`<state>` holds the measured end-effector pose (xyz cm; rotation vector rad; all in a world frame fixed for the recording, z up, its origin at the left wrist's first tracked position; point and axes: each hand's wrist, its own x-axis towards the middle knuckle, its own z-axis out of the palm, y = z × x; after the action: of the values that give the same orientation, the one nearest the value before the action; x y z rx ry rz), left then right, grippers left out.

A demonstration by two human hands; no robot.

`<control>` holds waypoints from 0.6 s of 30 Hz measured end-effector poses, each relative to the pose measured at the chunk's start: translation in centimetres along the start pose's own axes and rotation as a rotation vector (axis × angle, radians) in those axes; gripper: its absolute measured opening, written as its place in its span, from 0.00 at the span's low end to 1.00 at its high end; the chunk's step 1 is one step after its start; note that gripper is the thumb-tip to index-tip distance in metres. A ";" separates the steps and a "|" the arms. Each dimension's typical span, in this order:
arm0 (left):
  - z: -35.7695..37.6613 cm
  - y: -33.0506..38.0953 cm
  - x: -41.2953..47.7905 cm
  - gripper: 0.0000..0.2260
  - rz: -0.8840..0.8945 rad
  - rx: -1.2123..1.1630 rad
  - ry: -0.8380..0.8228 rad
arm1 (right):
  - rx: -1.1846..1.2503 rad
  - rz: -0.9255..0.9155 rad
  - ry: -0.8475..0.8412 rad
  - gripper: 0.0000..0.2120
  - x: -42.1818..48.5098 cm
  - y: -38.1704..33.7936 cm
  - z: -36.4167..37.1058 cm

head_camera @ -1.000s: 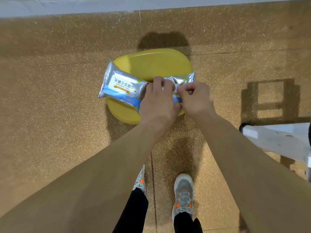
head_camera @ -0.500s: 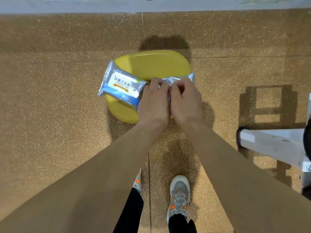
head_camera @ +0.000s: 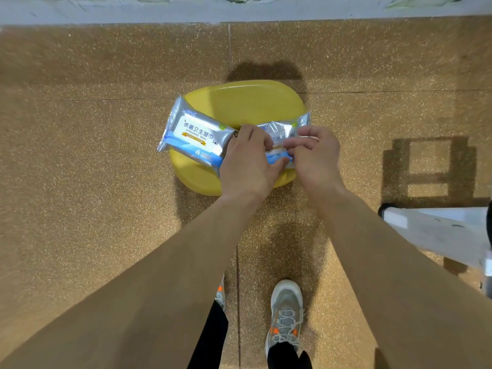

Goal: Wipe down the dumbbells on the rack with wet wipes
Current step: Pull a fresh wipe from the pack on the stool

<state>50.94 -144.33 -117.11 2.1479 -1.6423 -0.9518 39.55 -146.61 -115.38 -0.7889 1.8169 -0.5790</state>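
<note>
Head view, looking down: yellow stool on a speckled tan floor, with two silver wet-wipe packs lying end to end across its seat. First pack lies untouched on the stool's left side, overhanging the edge. Its long axis runs left to right, the right end angled slightly toward the person, label up and readable from the wearer's side. Second pack also runs left to right, its far end pointing right and a little away. Left hand grips the second pack, fingers curled over its top and thumb beneath its near edge. Right hand has curled fingertips pinching at the pack's face; blur hides exactly what they hold. White frame stands at right.
</note>
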 end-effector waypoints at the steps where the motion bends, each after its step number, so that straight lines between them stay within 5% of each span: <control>1: 0.2 0.1 0.0 0.18 0.000 0.027 0.008 | -0.018 -0.015 -0.064 0.19 0.1 0.0 -0.2; 6: 0.4 0.0 0.5 0.12 -0.022 0.011 0.083 | -0.081 -0.072 -0.163 0.15 1.0 0.0 -1.0; 12: -0.4 0.3 0.5 0.09 -0.143 -0.076 0.144 | -0.647 -0.474 -0.118 0.03 2.2 0.5 -0.5; 18: -1.0 0.6 0.5 0.10 -0.196 -0.057 0.142 | -0.866 -0.630 -0.124 0.09 2.4 0.5 -0.5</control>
<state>51.23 -145.16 -116.24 2.3112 -1.3428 -0.8644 38.35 -148.04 -117.04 -1.9702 1.6624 -0.0800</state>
